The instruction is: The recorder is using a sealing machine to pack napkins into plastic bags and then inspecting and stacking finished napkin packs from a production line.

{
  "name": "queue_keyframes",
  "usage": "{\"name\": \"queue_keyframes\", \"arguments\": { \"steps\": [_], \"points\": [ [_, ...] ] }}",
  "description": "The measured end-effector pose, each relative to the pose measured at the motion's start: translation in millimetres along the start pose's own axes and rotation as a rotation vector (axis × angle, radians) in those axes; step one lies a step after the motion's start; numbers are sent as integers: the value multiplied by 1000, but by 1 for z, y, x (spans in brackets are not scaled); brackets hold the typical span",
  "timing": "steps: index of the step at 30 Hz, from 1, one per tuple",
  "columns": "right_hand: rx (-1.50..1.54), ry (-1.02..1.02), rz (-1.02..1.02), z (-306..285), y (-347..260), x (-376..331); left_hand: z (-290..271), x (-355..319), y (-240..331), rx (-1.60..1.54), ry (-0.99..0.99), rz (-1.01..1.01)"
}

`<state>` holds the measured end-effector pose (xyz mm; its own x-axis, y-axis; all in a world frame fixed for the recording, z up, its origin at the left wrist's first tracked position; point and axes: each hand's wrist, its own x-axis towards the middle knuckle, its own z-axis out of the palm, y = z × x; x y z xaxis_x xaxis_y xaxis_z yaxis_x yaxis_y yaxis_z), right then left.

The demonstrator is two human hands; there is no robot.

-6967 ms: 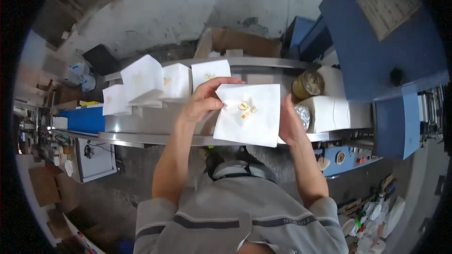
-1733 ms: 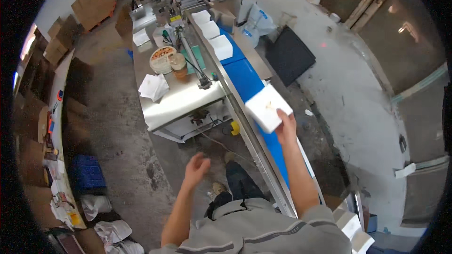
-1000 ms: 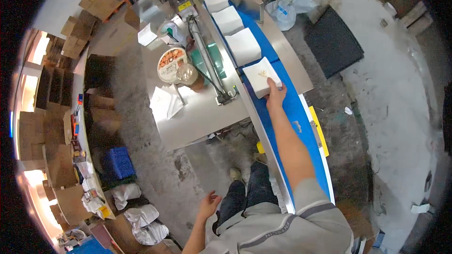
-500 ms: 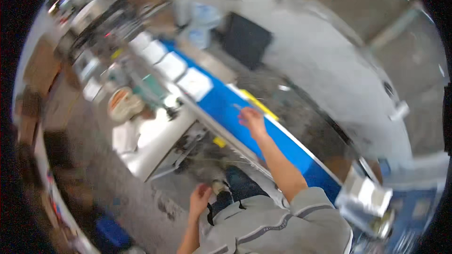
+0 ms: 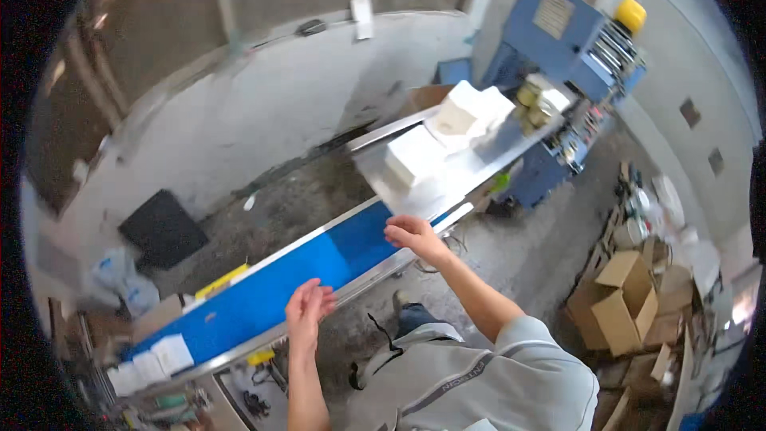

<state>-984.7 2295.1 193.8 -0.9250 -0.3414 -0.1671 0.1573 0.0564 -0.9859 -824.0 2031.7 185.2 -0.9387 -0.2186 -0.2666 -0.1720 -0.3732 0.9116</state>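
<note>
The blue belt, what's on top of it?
The blue belt carries flat white packets at its far left end. Both hands, left hand and right hand, hover empty at its near edge. What lies under it is hidden.

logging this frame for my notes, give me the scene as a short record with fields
setting: workshop with a concrete floor
left hand: empty, fingers spread, at the near rail of the blue conveyor belt
right hand: empty, at the belt's end beside the metal table
on the table: white boxes
far down the belt: more white boxes
behind the table: blue machine
at right: open cardboard boxes
</note>
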Motion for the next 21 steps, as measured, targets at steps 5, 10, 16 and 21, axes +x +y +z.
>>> {"name": "queue_keyframes", "arguments": {
  "steps": [5, 10, 16, 21],
  "points": [
    [-19, 149, -51, -133, -5, 5, 162, 85, 27, -61, -321, -42],
    [78, 313, -142, -260, -36, 50, 322, 217, 22, -170, -418, -203],
    [176, 432, -319, -357, -59, 124, 435, 349, 4, -43, -255, -239],
    [-147, 568, -407, -419, -65, 184, 481, 383, -11, -168, -226, -361]
  ]
}}
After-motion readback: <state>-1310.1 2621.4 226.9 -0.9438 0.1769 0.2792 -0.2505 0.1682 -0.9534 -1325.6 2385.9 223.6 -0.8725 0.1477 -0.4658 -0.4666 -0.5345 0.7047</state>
